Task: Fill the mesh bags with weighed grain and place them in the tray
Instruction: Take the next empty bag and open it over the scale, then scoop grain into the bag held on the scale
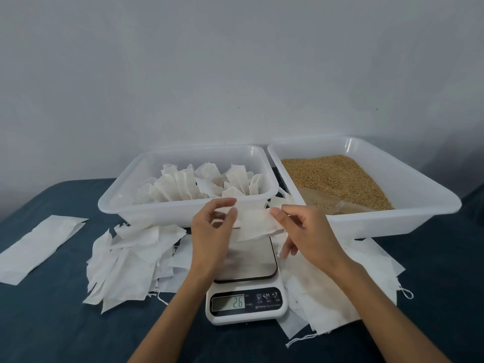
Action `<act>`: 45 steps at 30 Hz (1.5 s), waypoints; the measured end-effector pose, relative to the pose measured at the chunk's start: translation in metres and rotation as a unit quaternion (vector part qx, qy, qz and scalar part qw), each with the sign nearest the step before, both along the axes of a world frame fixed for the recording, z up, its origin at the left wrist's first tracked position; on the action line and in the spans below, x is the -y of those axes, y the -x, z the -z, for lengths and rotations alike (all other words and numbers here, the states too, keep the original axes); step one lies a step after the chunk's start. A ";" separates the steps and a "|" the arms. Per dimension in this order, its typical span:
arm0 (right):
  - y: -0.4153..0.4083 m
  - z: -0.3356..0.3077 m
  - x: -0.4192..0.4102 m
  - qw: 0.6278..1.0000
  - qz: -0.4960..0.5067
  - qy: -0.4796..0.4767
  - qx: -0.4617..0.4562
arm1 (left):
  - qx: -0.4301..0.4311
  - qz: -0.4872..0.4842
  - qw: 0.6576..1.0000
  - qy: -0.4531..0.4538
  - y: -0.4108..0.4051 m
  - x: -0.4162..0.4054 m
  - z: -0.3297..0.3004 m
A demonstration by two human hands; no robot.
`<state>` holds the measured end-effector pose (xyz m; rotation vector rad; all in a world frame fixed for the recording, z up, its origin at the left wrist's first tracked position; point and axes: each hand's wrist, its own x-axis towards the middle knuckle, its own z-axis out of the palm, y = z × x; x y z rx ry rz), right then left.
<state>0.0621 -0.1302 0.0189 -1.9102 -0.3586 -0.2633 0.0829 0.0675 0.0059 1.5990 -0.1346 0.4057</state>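
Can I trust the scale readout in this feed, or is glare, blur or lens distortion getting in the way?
Head view: the scale display reads 2.6 legibly, no glare; its steel platform shows a soft sheen. Light is even, shadows faint. Wide-angle bending curves the grain tray rim. The mesh bag held by left hand and right hand looks slightly soft.

White rectangular mesh bags [136, 260]; translucent white plastic trays [167, 213]; golden-brown loose grain [337, 176]; dark blue cloth tabletop [52, 323].

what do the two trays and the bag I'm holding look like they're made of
The two trays: likely translucent white plastic, glossy, with light glinting off rounded rims. The bag between the left hand and right hand: thin white non-woven or mesh fabric, matte, creased, slightly see-through.
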 end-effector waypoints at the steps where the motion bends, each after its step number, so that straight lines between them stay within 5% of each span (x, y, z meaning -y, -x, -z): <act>1: -0.002 -0.004 0.002 1.000 -0.005 0.024 -0.001 | 0.024 0.025 0.999 -0.029 0.003 0.002 -0.002; 7: -0.003 -0.043 -0.002 0.986 -0.059 0.153 -0.025 | 0.055 0.160 0.967 -0.192 0.019 0.021 0.004; 14: -0.003 -0.103 -0.012 0.919 -0.153 0.288 -0.220 | 0.030 0.197 0.975 -0.102 0.026 0.029 0.007; 19: -0.009 -0.116 -0.024 0.884 -0.219 0.345 -0.228 | 0.003 0.189 0.982 -0.027 0.027 0.035 0.008; 24: -0.039 -0.118 0.039 0.949 -0.014 0.296 -0.110 | -0.040 0.185 0.981 0.051 0.020 0.035 -0.003; 26: -0.057 -0.103 0.081 0.917 0.089 0.381 -0.084 | -0.056 0.192 0.976 0.085 0.013 0.040 -0.010; 30: -0.074 -0.060 0.129 0.795 0.136 0.551 -0.215 | -0.063 0.181 0.979 0.070 -0.002 0.047 -0.011; 38: -0.098 -0.034 0.141 0.753 0.124 0.609 -0.214 | -0.059 0.153 0.986 0.021 -0.008 0.027 0.007; 45: -0.099 -0.083 0.176 0.726 0.176 0.638 -0.185 | -0.051 0.158 0.986 0.022 -0.008 0.026 0.004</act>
